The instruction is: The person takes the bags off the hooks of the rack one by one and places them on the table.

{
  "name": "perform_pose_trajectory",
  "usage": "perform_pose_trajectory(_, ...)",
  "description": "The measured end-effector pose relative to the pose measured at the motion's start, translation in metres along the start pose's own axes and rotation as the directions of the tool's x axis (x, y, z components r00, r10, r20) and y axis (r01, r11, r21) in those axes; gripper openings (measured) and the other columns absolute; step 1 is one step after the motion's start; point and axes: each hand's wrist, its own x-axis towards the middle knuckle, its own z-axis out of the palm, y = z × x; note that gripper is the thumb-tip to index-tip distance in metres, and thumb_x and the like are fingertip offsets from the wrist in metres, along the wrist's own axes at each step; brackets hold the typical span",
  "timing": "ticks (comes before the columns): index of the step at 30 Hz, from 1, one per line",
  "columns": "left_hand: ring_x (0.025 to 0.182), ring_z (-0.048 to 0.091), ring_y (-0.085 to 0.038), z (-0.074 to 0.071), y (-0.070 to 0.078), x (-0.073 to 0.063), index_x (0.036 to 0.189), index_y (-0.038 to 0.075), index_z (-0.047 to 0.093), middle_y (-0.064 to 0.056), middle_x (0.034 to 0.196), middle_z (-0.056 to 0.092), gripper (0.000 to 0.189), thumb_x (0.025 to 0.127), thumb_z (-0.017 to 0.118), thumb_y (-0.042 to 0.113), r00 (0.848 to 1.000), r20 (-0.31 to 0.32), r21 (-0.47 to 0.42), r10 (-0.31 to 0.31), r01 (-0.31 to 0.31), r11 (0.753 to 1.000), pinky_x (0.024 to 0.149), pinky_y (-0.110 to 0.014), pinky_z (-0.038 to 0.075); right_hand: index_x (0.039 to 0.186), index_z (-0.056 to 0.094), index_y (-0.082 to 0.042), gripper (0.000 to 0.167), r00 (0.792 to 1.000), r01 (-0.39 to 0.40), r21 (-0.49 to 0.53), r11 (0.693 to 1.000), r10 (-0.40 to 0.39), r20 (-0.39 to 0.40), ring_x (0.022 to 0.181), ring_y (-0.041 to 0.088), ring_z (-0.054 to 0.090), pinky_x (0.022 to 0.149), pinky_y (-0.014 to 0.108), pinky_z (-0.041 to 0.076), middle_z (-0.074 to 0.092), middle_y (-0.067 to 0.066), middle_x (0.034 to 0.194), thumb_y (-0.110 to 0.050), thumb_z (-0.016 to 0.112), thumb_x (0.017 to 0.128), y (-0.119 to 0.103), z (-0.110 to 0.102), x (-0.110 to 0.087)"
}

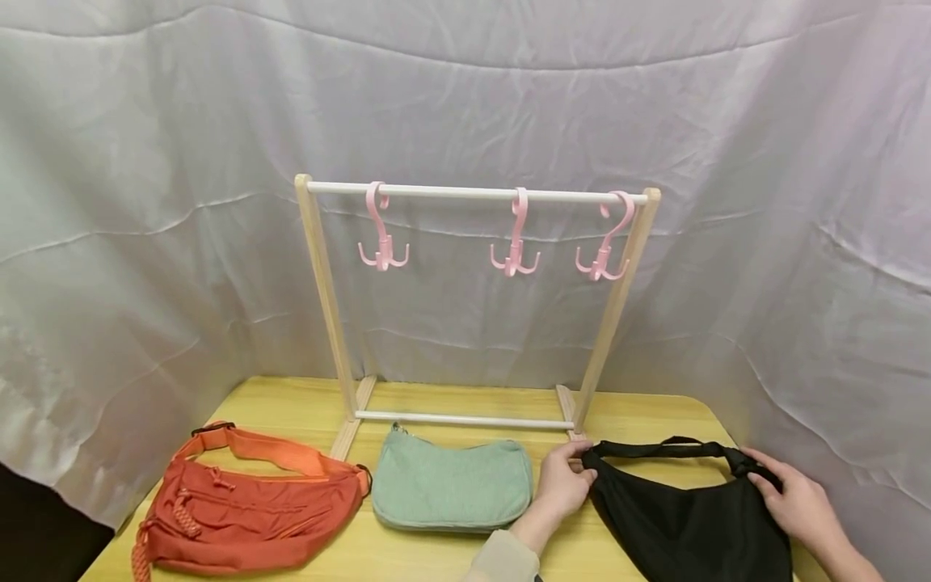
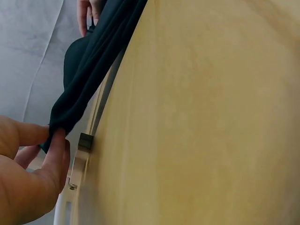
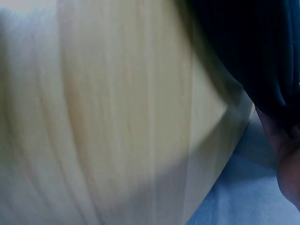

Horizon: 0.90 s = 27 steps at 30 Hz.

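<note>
A black shoulder bag (image 1: 698,517) lies at the right front of the table, its short strap toward the back. My left hand (image 1: 566,483) pinches the bag's upper left corner; the left wrist view shows thumb and fingers closed on the dark cloth (image 2: 70,105). At the upper right corner, beside the strap knot, my right hand (image 1: 796,497) grips the bag. In the right wrist view that hand (image 3: 288,164) is partly cut off at the edge, under the dark fabric (image 3: 253,42). Just left of my left hand lies a green handbag (image 1: 452,485).
A wooden rack (image 1: 614,323) with a white top bar (image 1: 451,191) stands behind the bags. Pink hooks hang from it: a left one (image 1: 381,234), a middle one (image 1: 517,234) and a right one (image 1: 609,238). An orange-red waist bag (image 1: 254,517) lies at the left.
</note>
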Motion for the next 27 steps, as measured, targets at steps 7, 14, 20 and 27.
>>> perform_pose_trajectory(7,0.081,0.064,-0.005,0.0022,-0.0019,-0.0018,0.123,0.002,0.074,-0.006,0.098,0.072,0.043,0.083,0.074,-0.014,1.000,0.012,0.013,-0.003,0.003,1.000,0.065,-0.019,0.055,0.133,0.064,0.005,0.039,0.995,-0.045,-0.025,0.999,0.047,0.084,0.099,0.061,0.063,0.074,0.067,0.051,0.063,0.041,0.121,-0.006,0.071,0.096,0.0005,0.0029,-0.0007)
perform_pose_trajectory(14,0.085,0.066,-0.012,0.0021,0.0015,-0.0022,0.119,0.005,0.077,-0.004,0.098,0.072,0.044,0.080,0.075,-0.015,0.999,-0.024,0.053,-0.021,0.023,0.998,0.068,-0.020,0.053,0.137,0.060,0.006,0.043,0.973,-0.101,-0.039,0.994,0.107,0.206,0.079,0.048,0.067,0.071,0.064,0.052,0.060,0.043,0.122,-0.016,0.068,0.101,0.0022,0.0012,0.0001)
perform_pose_trajectory(20,0.082,0.061,-0.011,0.0037,0.0029,-0.0032,0.116,0.006,0.078,-0.001,0.092,0.069,0.043,0.078,0.077,-0.015,0.998,-0.045,0.077,-0.035,0.038,0.996,0.069,-0.021,0.050,0.139,0.059,0.008,0.046,0.941,-0.162,-0.063,0.985,0.174,0.290,0.057,0.024,0.050,0.065,0.045,0.049,0.069,0.023,0.089,-0.019,0.065,0.102,0.0011,-0.0019,-0.0022)
perform_pose_trajectory(27,0.084,0.059,-0.012,0.0044,0.0021,-0.0034,0.116,0.007,0.079,-0.001,0.090,0.066,0.043,0.078,0.076,-0.014,0.997,-0.059,0.082,-0.050,0.055,0.995,0.072,-0.023,0.049,0.135,0.062,0.007,0.044,0.922,-0.215,-0.068,0.974,0.226,0.313,0.068,0.024,0.056,0.069,0.052,0.051,0.070,0.026,0.098,-0.019,0.066,0.100,-0.0031,-0.0037,-0.0020)
